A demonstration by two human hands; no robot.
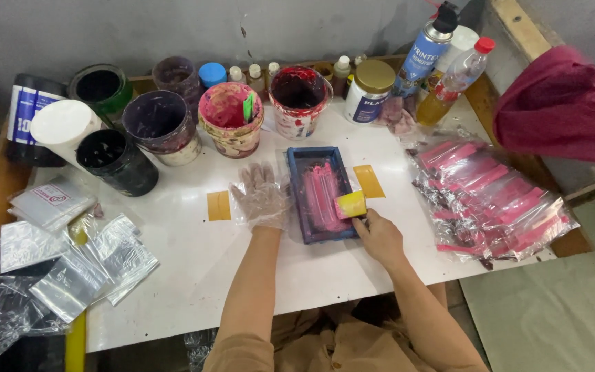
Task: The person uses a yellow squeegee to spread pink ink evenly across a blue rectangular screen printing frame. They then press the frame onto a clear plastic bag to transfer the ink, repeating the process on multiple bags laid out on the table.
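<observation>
While paint pots point(231, 118) crowd the upper left of the frame, some dark inside, one pink and one deep red, a blue tray point(321, 195) smeared with pink ink lies at centre on the white table point(194, 275), its long axis running up and down the frame. The right hand point(377, 238) is clenched on a yellow roller point(351, 204) just above its knuckles, over the tray's right edge. The left hand point(261, 195), in a clear glove, rests flat, fingers spread, beside the tray's left edge.
</observation>
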